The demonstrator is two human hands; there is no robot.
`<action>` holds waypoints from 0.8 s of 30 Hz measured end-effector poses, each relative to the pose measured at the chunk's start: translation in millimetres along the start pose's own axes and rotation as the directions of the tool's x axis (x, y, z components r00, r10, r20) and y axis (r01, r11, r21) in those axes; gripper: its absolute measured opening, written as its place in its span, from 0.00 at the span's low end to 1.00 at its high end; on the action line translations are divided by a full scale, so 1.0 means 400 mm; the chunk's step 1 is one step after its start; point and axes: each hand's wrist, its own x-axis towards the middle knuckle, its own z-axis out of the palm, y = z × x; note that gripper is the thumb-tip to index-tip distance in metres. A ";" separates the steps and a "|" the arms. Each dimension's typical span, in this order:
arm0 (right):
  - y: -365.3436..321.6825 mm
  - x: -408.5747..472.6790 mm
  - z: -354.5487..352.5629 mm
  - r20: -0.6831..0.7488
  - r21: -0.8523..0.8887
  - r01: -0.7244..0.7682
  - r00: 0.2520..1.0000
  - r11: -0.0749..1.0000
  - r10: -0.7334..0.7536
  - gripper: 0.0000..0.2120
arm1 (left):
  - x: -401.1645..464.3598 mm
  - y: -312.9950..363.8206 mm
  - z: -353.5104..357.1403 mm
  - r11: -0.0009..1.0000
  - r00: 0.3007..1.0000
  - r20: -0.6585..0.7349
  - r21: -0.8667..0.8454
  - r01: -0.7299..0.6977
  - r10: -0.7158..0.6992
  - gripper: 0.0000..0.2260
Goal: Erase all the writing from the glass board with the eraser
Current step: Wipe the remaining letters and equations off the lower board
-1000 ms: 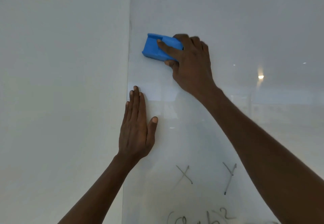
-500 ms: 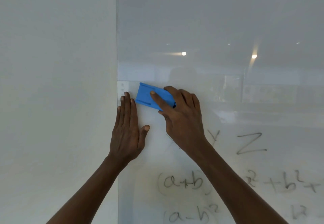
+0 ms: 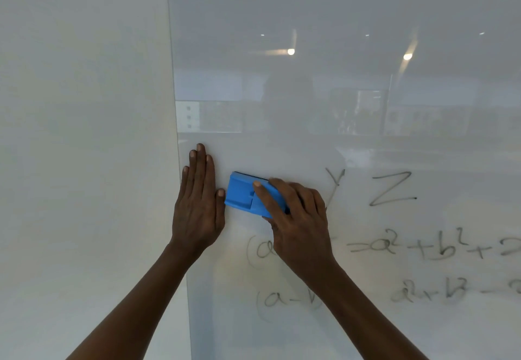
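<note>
My right hand [image 3: 296, 216] grips a blue eraser [image 3: 244, 194] and presses it flat against the glass board [image 3: 338, 21]. My left hand [image 3: 198, 199] lies flat on the board near its left edge, fingers together and pointing up, its thumb almost touching the eraser. Dark marker writing is on the board: a "Y" [image 3: 335, 178] and a "Z" [image 3: 392, 189] to the right of the eraser, and algebra lines [image 3: 417, 248] below, partly hidden by my right hand and forearm. Some of the lower writing looks smeared.
A plain white wall [image 3: 84, 134] adjoins the board's left edge [image 3: 176, 123]. The glass reflects ceiling lights and a room behind me. The upper part of the board carries no writing.
The eraser has come down the board from above my left hand to level with it, right beside its thumb. The "X" seen earlier no longer shows. My view has tilted down.
</note>
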 end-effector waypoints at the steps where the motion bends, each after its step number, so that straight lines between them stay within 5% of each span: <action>1: -0.004 -0.021 0.002 0.008 0.020 -0.017 1.000 1.000 0.017 0.33 | -0.002 0.000 0.002 1.000 1.000 -0.010 0.004 0.001 -0.001 0.28; 16: -0.065 -0.268 0.042 0.121 0.081 0.005 0.993 0.997 -0.014 0.25 | -0.045 0.025 0.028 0.998 0.998 -0.021 0.039 0.058 -0.058 0.28; 24: -0.035 -0.280 0.039 0.102 -0.013 0.210 0.973 0.978 -0.208 0.22 | -0.058 0.017 0.034 0.997 0.999 -0.006 0.075 0.032 -0.032 0.29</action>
